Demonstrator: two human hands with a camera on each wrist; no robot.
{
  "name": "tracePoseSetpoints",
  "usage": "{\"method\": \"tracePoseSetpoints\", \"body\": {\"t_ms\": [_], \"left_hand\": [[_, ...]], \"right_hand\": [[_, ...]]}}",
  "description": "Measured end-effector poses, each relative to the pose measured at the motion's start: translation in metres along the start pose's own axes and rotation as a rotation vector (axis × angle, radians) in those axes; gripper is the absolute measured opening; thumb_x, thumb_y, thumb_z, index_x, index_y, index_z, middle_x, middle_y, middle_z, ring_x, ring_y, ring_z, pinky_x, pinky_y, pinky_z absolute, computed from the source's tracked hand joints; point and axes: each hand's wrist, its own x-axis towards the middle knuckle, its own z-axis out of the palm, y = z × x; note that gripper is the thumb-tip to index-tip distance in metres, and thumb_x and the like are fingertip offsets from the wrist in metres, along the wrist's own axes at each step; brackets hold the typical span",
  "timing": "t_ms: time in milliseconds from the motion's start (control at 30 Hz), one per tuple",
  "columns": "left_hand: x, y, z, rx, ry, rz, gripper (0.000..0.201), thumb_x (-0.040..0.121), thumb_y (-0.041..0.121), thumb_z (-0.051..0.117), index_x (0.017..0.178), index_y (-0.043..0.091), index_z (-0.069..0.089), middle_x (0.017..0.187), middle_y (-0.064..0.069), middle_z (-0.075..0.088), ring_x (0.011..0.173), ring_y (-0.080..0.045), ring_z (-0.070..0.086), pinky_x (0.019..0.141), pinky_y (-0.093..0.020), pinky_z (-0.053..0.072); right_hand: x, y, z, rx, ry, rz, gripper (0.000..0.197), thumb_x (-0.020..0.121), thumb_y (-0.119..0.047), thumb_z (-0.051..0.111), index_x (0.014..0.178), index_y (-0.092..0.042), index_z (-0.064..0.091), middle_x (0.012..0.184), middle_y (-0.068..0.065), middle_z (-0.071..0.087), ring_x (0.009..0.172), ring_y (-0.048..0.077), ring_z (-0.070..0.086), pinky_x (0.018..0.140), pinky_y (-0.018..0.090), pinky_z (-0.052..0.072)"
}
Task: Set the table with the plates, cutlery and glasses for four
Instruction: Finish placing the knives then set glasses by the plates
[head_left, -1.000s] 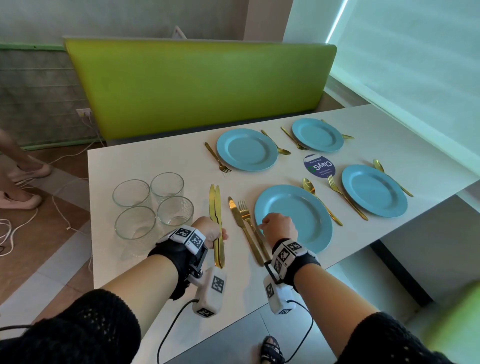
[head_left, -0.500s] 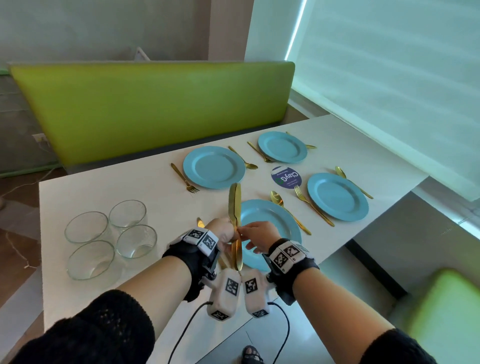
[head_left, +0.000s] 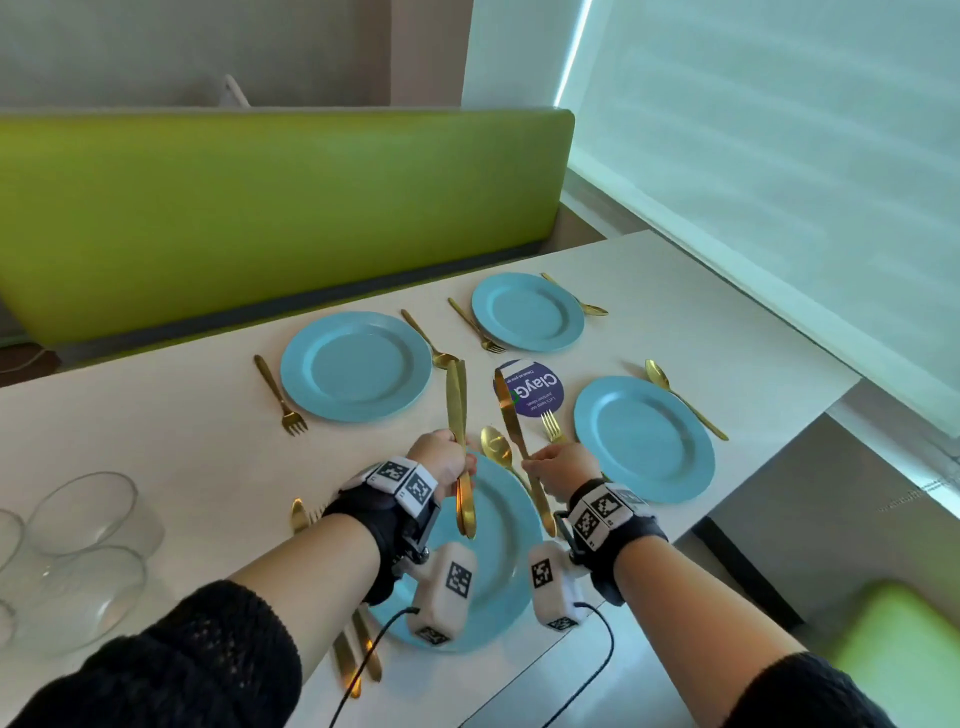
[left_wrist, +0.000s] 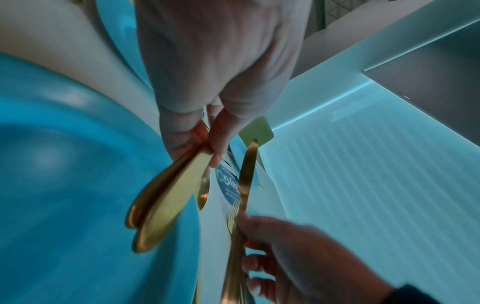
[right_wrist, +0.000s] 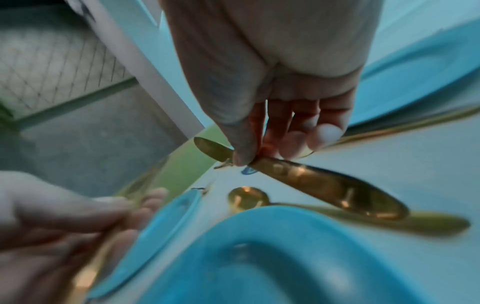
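Four blue plates sit on the white table (head_left: 171, 436): near plate (head_left: 493, 566), far left plate (head_left: 356, 366), far right plate (head_left: 527, 312), right plate (head_left: 644, 439). Above the near plate my left hand (head_left: 460, 460) pinches two gold knives (head_left: 457, 400) together, blades pointing away; their handles (left_wrist: 166, 197) fill the left wrist view. My right hand (head_left: 540, 460) pinches a third gold knife (head_left: 506, 410) by its middle, seen close as the single knife (right_wrist: 319, 185). The two hands are a little apart. Each plate has a gold fork and spoon beside it.
Several empty glasses (head_left: 88, 525) stand grouped at the table's left. Another knife (head_left: 298, 514) and a fork lie left of the near plate, partly under my left arm. A round purple sticker (head_left: 535, 387) marks the table's middle. A green bench (head_left: 270, 213) runs along the far side.
My left hand lifted the knives off the table and carried them over the near plate. My right hand took one knife from the bundle, and the hands drew apart.
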Motion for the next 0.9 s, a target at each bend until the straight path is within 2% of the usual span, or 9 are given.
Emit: {"method": "tracePoseSetpoints", "body": {"t_ms": [33, 100, 167, 267, 467, 567, 633, 767, 900], "left_hand": [[0.007, 0.003, 0.002, 0.001, 0.004, -0.01, 0.031, 0.09, -0.012, 0.043, 0.076, 0.015, 0.051, 0.069, -0.007, 0.051, 0.06, -0.016, 0.049, 0.06, -0.03, 0.048], [0.02, 0.007, 0.007, -0.002, 0.017, -0.025, 0.032, 0.089, -0.013, 0.044, 0.075, 0.015, 0.053, 0.071, -0.007, 0.052, 0.062, -0.018, 0.051, 0.062, -0.032, 0.05], [0.03, 0.011, 0.013, 0.003, 0.043, -0.03, 0.028, 0.088, -0.012, 0.047, 0.076, 0.012, 0.055, 0.07, -0.007, 0.053, 0.063, -0.02, 0.052, 0.071, -0.038, 0.053], [0.044, 0.018, 0.022, 0.003, 0.072, -0.033, 0.028, 0.088, -0.011, 0.051, 0.076, 0.014, 0.055, 0.072, -0.007, 0.056, 0.065, -0.02, 0.055, 0.079, -0.04, 0.054], [0.06, 0.025, 0.041, 0.023, 0.077, -0.035, 0.027, 0.087, -0.008, 0.055, 0.074, 0.015, 0.056, 0.074, -0.004, 0.059, 0.07, -0.019, 0.057, 0.072, -0.034, 0.053], [0.063, 0.026, 0.049, 0.025, 0.087, -0.039, 0.028, 0.086, -0.01, 0.055, 0.074, 0.015, 0.056, 0.077, -0.005, 0.059, 0.082, -0.023, 0.06, 0.088, -0.041, 0.053], [0.065, 0.026, 0.053, 0.026, 0.095, -0.044, 0.028, 0.086, -0.011, 0.055, 0.074, 0.014, 0.056, 0.077, -0.005, 0.059, 0.086, -0.025, 0.059, 0.093, -0.043, 0.053], [0.067, 0.027, 0.054, 0.018, 0.098, -0.056, 0.025, 0.086, -0.011, 0.054, 0.077, 0.012, 0.057, 0.077, -0.006, 0.058, 0.088, -0.025, 0.059, 0.094, -0.043, 0.053], [0.068, 0.027, 0.05, 0.011, 0.085, -0.034, 0.021, 0.087, -0.011, 0.054, 0.094, 0.008, 0.058, 0.078, -0.006, 0.058, 0.084, -0.024, 0.06, 0.087, -0.038, 0.054]], "right_hand": [[0.01, 0.007, -0.007, -0.083, 0.013, 0.008, 0.012, 0.084, -0.027, 0.064, 0.084, -0.019, 0.072, 0.089, 0.002, 0.071, 0.091, 0.024, 0.064, 0.085, 0.03, 0.051], [0.027, 0.019, -0.016, -0.194, 0.025, 0.038, 0.025, 0.085, -0.028, 0.062, 0.103, -0.013, 0.072, 0.108, 0.006, 0.07, 0.104, 0.024, 0.063, 0.088, 0.027, 0.048], [0.041, 0.029, -0.021, -0.255, 0.01, 0.059, 0.029, 0.086, -0.027, 0.061, 0.108, -0.01, 0.07, 0.113, 0.009, 0.068, 0.108, 0.025, 0.062, 0.088, 0.027, 0.048], [0.058, 0.038, -0.021, -0.283, -0.007, 0.065, 0.03, 0.086, -0.025, 0.061, 0.106, -0.006, 0.07, 0.112, 0.012, 0.068, 0.107, 0.027, 0.062, 0.093, 0.032, 0.05], [0.076, 0.048, -0.015, -0.313, 0.0, 0.065, 0.026, 0.084, -0.022, 0.063, 0.105, -0.008, 0.069, 0.109, 0.01, 0.068, 0.103, 0.027, 0.064, 0.09, 0.035, 0.053], [0.079, 0.052, -0.013, -0.331, 0.04, 0.064, 0.022, 0.085, -0.022, 0.06, 0.103, -0.014, 0.07, 0.104, 0.007, 0.068, 0.097, 0.026, 0.065, 0.084, 0.033, 0.055], [0.078, 0.053, -0.013, -0.361, 0.069, 0.054, 0.022, 0.086, -0.021, 0.056, 0.102, -0.015, 0.07, 0.102, 0.007, 0.068, 0.094, 0.026, 0.066, 0.08, 0.032, 0.055], [0.079, 0.056, -0.012, -0.384, 0.1, 0.053, 0.023, 0.087, -0.02, 0.053, 0.101, -0.015, 0.07, 0.101, 0.007, 0.068, 0.093, 0.026, 0.066, 0.079, 0.032, 0.055], [0.079, 0.057, -0.01, -0.374, 0.109, 0.052, 0.022, 0.086, -0.02, 0.055, 0.101, -0.016, 0.071, 0.099, 0.007, 0.069, 0.092, 0.026, 0.066, 0.08, 0.033, 0.056]]}}
